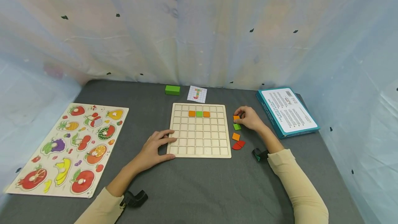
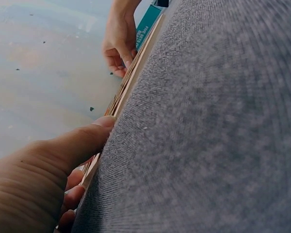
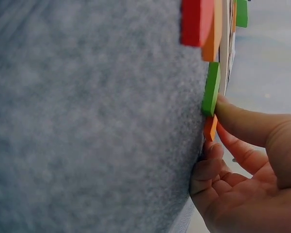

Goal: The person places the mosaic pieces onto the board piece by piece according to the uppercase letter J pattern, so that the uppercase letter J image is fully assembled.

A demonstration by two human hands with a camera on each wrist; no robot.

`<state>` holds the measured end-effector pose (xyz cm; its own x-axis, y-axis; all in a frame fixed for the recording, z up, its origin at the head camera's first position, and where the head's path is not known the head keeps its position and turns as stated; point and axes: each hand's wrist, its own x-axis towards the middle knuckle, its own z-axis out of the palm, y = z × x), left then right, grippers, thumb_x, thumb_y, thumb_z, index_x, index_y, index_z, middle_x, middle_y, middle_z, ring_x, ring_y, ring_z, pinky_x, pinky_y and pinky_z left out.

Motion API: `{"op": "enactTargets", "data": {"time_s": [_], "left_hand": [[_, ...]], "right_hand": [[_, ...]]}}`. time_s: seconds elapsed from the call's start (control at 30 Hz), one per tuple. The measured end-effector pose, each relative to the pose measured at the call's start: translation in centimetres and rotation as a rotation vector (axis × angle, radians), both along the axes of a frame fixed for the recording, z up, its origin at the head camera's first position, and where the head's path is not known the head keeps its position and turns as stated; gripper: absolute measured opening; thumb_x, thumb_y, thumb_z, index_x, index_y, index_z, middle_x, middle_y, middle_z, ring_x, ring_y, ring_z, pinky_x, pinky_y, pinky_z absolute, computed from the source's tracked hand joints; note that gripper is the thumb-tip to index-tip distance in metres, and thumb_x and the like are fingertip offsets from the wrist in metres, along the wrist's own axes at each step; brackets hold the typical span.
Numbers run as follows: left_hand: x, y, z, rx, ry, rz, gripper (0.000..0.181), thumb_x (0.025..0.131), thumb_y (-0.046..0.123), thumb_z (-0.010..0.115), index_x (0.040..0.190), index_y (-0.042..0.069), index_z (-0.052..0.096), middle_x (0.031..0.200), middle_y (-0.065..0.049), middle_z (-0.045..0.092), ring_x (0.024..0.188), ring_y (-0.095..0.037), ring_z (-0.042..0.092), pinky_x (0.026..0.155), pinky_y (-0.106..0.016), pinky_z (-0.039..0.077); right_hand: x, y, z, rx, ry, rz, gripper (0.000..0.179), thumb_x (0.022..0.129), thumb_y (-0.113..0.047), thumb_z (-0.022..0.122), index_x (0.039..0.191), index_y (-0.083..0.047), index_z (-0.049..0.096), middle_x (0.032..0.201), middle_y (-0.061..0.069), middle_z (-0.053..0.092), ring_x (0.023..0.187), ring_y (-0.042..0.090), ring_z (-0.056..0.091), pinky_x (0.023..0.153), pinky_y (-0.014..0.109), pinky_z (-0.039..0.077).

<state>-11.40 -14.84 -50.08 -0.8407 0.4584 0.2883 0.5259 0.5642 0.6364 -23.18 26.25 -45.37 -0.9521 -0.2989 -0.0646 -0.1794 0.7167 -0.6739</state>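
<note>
A wooden grid board (image 1: 199, 137) lies on the cloth, with an orange, a green and an orange tile side by side in an upper row. My left hand (image 1: 152, 149) rests at its left edge, fingers extended over the rim and thumb by the near corner. To the right of the board, my right hand (image 1: 248, 118) pinches an orange square tile (image 1: 236, 117) between thumb and fingers, low at the table. Just below it lies a green tile (image 1: 237, 127), then another orange tile (image 1: 236, 136) and red curved pieces (image 1: 238, 145).
Behind the board are a green block (image 1: 172, 90) and a small pattern card (image 1: 197, 94). A fruit puzzle board (image 1: 66, 149) takes up the left side. On the right sits a teal box (image 1: 287, 112). Sheeting (image 1: 199, 37) hangs around the table's back and sides.
</note>
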Motion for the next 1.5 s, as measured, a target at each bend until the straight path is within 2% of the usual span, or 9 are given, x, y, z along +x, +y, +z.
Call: {"op": "enactTargets", "data": {"time_s": [0.27, 0.53, 0.7, 0.83, 0.93, 1.0, 1.27, 1.37, 1.5], "left_hand": [[0.0, 0.0, 0.1, -0.019, -0.02, 0.004, 0.058, 0.079, 0.038, 0.085, 0.13, 0.015, 0.068, 0.148, -0.005, 0.048, 0.113, -0.016, 0.044, 0.093, -0.049, 0.036], [0.1, -0.1, 0.1, -0.014, -0.021, 0.003, 0.058, 0.079, 0.037, 0.085, 0.13, 0.015, 0.068, 0.148, -0.006, 0.048, 0.113, -0.017, 0.044, 0.093, -0.049, 0.037], [0.2, -0.2, 0.1, -0.012, -0.021, 0.0, 0.057, 0.08, 0.037, 0.085, 0.13, 0.015, 0.068, 0.148, -0.006, 0.048, 0.114, -0.018, 0.045, 0.093, -0.051, 0.037], [0.2, -0.2, 0.0, -0.006, -0.007, -0.002, 0.058, 0.079, 0.036, 0.085, 0.13, 0.015, 0.068, 0.148, -0.006, 0.048, 0.114, -0.018, 0.045, 0.093, -0.051, 0.036], [0.2, -0.2, 0.0, 0.0, 0.002, -0.005, 0.058, 0.079, 0.037, 0.085, 0.13, 0.014, 0.068, 0.148, -0.006, 0.048, 0.114, -0.018, 0.045, 0.094, -0.051, 0.035], [0.2, -0.2, 0.0, 0.003, 0.0, -0.007, 0.059, 0.079, 0.037, 0.085, 0.13, 0.014, 0.068, 0.148, -0.005, 0.048, 0.113, -0.017, 0.045, 0.093, -0.05, 0.035], [0.0, -0.3, -0.3, 0.001, -0.006, -0.013, 0.059, 0.079, 0.039, 0.085, 0.13, 0.015, 0.067, 0.149, -0.003, 0.047, 0.113, -0.014, 0.044, 0.095, -0.048, 0.034], [0.0, -0.2, -0.3, 0.001, -0.001, -0.014, 0.059, 0.079, 0.039, 0.084, 0.13, 0.015, 0.068, 0.149, -0.003, 0.047, 0.113, -0.015, 0.044, 0.095, -0.049, 0.034], [0.0, -0.1, -0.2, 0.002, -0.008, -0.015, 0.058, 0.08, 0.039, 0.084, 0.13, 0.015, 0.068, 0.149, -0.004, 0.047, 0.113, -0.015, 0.044, 0.095, -0.049, 0.034]], "right_hand": [[0.1, 0.0, -0.1, -0.012, 0.001, 0.003, 0.018, 0.087, 0.0, 0.076, 0.101, 0.005, 0.067, 0.092, 0.016, 0.059, 0.073, 0.024, 0.048, 0.066, 0.035, 0.041], [-0.1, 0.0, 0.1, -0.045, -0.002, 0.021, 0.017, 0.086, 0.002, 0.075, 0.1, 0.005, 0.065, 0.091, 0.016, 0.06, 0.074, 0.025, 0.049, 0.067, 0.034, 0.042], [-0.6, -0.6, 0.4, -0.083, 0.008, 0.046, 0.015, 0.091, 0.003, 0.069, 0.105, 0.005, 0.065, 0.095, 0.016, 0.063, 0.077, 0.025, 0.055, 0.07, 0.033, 0.046], [-0.9, -2.2, 0.9, -0.169, 0.028, 0.096, 0.017, 0.095, 0.005, 0.062, 0.112, 0.009, 0.065, 0.1, 0.021, 0.064, 0.075, 0.031, 0.061, 0.068, 0.039, 0.052], [-0.9, -4.1, 1.3, -0.244, 0.011, 0.159, 0.018, 0.095, 0.009, 0.06, 0.112, 0.011, 0.064, 0.1, 0.025, 0.062, 0.072, 0.036, 0.06, 0.066, 0.044, 0.052], [-1.0, -5.5, 1.4, -0.272, -0.01, 0.193, 0.017, 0.094, 0.011, 0.059, 0.11, 0.012, 0.065, 0.099, 0.025, 0.06, 0.072, 0.036, 0.057, 0.066, 0.042, 0.051], [-1.5, -10.4, 1.3, -0.251, -0.057, 0.299, 0.015, 0.093, 0.01, 0.06, 0.106, 0.008, 0.068, 0.092, 0.017, 0.061, 0.072, 0.027, 0.055, 0.066, 0.031, 0.047], [-1.7, -11.5, 1.2, -0.218, -0.04, 0.32, 0.015, 0.092, 0.009, 0.063, 0.105, 0.006, 0.07, 0.09, 0.014, 0.062, 0.073, 0.021, 0.052, 0.067, 0.029, 0.044], [-1.6, -12.1, 1.3, -0.192, -0.051, 0.323, 0.015, 0.092, 0.008, 0.065, 0.106, 0.005, 0.07, 0.09, 0.013, 0.063, 0.072, 0.019, 0.053, 0.068, 0.029, 0.045]]}}
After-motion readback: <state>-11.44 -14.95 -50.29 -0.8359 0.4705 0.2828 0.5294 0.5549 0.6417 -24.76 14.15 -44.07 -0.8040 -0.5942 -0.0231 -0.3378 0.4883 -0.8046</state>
